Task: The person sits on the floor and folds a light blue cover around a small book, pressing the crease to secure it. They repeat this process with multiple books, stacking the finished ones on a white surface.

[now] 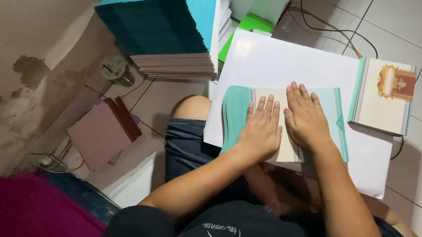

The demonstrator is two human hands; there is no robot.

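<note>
A cream card with teal side flaps lies on a white board across my lap. My left hand lies flat on the card's left half, fingers together, beside the curled teal left flap. My right hand presses palm down on the card's right half, next to the flat teal right flap. Both hands touch each other at the middle of the card. Neither hand grips anything.
A finished folded card with a gold and red emblem rests at the board's right edge. A tall stack of teal sheets stands at the upper left, a green sheet behind it. A mauve box and cables lie on the tiled floor.
</note>
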